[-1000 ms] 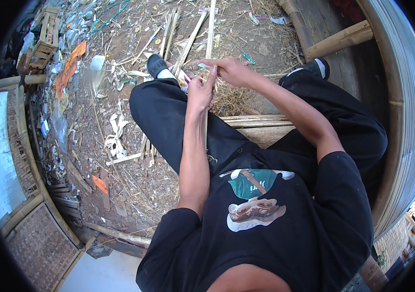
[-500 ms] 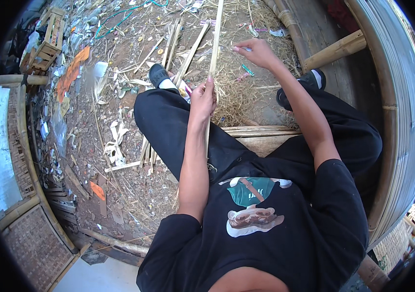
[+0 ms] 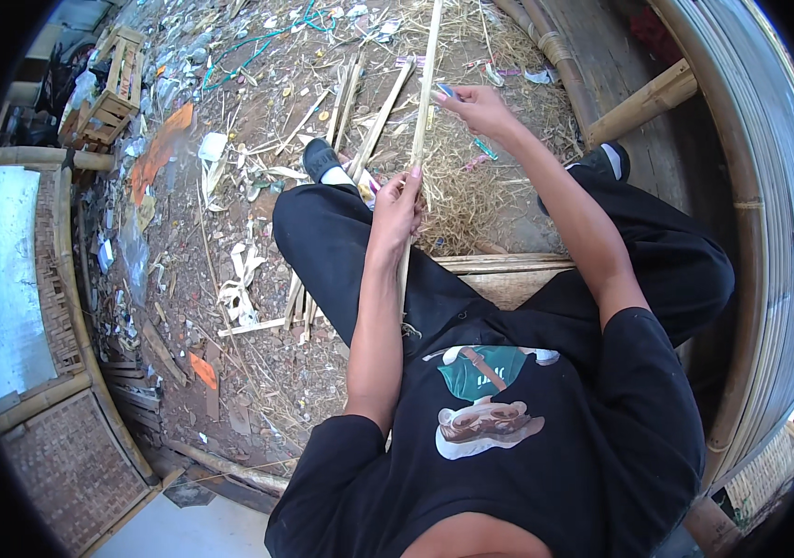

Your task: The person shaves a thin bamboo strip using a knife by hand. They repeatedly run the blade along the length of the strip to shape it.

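A long, pale bamboo strip [image 3: 426, 107] runs up from my lap, past my left knee and out through the top edge of the view. My left hand [image 3: 397, 209] is closed around it, the thumb lying along the strip. Farther up, my right hand [image 3: 485, 112] pinches a small, flat, blue-grey object [image 3: 450, 91]; most of it is hidden by the fingers, so I cannot make out its kind. Those fingertips are close beside the strip, and I cannot tell whether they touch it. Fine straw-coloured shavings [image 3: 457, 200] lie on the ground between my feet.
More split bamboo pieces [image 3: 383, 121] lie beyond my left foot, and others [image 3: 299, 307] beside my left thigh. A wooden crate [image 3: 116, 88] stands at the far left. Bamboo framing [image 3: 748, 232] rises close on my right. Litter and a green cord [image 3: 257, 46] are scattered over the dirt.
My right hand has moved in toward the strip, and more of the blue-grey object shows. My left hand still grips the strip. The whole view has shifted slightly.
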Demonstrator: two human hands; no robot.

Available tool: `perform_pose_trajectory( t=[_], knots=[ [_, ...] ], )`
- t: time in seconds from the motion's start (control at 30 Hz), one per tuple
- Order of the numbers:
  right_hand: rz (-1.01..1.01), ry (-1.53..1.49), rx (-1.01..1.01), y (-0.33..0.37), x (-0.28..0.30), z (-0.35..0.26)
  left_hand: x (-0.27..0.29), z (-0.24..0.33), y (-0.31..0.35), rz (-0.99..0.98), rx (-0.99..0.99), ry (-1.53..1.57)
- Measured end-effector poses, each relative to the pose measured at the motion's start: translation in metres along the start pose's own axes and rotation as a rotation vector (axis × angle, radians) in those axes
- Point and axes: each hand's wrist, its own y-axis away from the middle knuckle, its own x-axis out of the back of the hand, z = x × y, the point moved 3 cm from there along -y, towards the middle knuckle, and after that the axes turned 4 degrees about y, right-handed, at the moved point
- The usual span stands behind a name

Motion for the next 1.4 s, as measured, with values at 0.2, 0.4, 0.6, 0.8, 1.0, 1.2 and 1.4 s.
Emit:
perform_pose_trajectory(
  t=[0.2,0.4,0.6,0.8,1.0,1.2,1.4],
  knots=[
    [-0.007,-0.555,-0.082,-0.004,-0.003,-0.017,0.001,0.016,0.022,-0.059,-0.041,-0.116],
    [-0.095,-0.779,-0.130,0.011,-0.026,-0.033,0.019,0.030,0.055,-0.029,-0.052,-0.333],
    [-0.340,-0.891,-0.168,0.051,-0.065,-0.044,0.023,0.056,0.056,-0.127,-0.077,-0.346],
    [-0.509,-0.455,-0.063,0.059,-0.056,-0.053,0.012,0.050,0.034,-0.158,-0.120,-0.107],
    [-0.055,-0.565,0.010,0.036,-0.004,-0.055,0.006,0.032,0.044,-0.192,-0.059,-0.162],
    [-0.068,-0.591,-0.044,0.026,-0.013,-0.035,0.004,0.024,0.032,-0.220,0.001,-0.157],
    [0.124,-0.055,0.109,0.006,-0.009,-0.017,0.000,0.014,0.015,-0.186,-0.088,-0.097]
  ],
)
